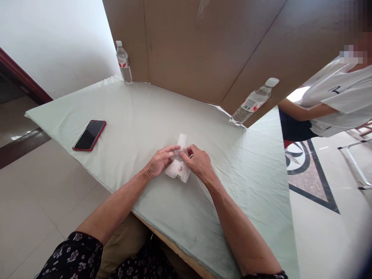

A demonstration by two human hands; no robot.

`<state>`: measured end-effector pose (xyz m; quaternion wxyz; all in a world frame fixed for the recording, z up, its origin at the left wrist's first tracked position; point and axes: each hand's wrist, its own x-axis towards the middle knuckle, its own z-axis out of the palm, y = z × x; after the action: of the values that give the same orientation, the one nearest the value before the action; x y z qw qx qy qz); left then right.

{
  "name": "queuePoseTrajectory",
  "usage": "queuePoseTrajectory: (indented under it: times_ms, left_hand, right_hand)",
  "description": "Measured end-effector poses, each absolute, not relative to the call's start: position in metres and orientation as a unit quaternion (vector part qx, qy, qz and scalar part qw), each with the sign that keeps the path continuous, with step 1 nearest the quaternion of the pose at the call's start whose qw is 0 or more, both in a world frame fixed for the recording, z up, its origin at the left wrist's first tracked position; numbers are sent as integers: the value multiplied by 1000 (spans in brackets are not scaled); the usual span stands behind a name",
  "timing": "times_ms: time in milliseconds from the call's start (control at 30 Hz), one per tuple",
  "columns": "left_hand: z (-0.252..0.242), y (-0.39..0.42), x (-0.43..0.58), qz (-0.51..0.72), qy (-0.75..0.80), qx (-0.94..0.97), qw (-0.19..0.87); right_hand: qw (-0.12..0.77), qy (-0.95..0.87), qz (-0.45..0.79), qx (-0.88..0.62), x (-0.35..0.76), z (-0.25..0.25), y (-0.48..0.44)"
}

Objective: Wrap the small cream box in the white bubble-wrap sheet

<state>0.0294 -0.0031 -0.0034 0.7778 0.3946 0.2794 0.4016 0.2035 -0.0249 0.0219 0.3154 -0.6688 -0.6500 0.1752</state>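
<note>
A small crumpled piece of bubble wrap (174,167), clear and whitish, is held between my two hands just over the tablecloth. A pale flat strip (182,140) sticks up from its far side. My left hand (160,159) grips the wrap from the left, fingers closed on its edge. From the right, my right hand (199,159) pinches it with bent fingers and thumb. Something small and reddish shows through the wrap, too blurred to name.
A phone with a red case (89,135) lies on the pale green tablecloth (130,116) at left. Water bottles stand at the back left (124,64) and back right (252,102), against a brown cardboard panel (186,50). A person in a white shirt (345,93) sits beyond the right edge.
</note>
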Motion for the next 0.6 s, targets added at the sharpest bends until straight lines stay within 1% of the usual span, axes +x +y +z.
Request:
queuePoseTrajectory:
  times_ms: [67,133,200,267,367,467,533,600]
  left_hand:
    - [-1,-1,27,415,284,384,774]
    - [-2,2,24,431,300,385,759]
    - [-3,6,21,458,319,392,731]
    - [-4,8,18,493,350,408,684]
    - [-2,7,15,532,427,479,552]
    - [2,0,17,501,480,594,408]
    - [2,-4,19,457,496,649,353]
    - [0,-4,20,435,516,657,335]
  right_hand:
    - [366,-623,232,-651,208,18,-22]
    - [447,-566,309,-619,215,13,-21]
    - [520,-491,386,-583,222,7,-21]
    - [557,-432,442,-554,225,1,-22]
    - [565,-402,486,-532,223,-9,-22]
    - [561,-408,493,-526,218,-13,-22]
    - [561,-419,483,-525,217,-14,-22]
    - [568,-431,456,-533,219,-14,-21]
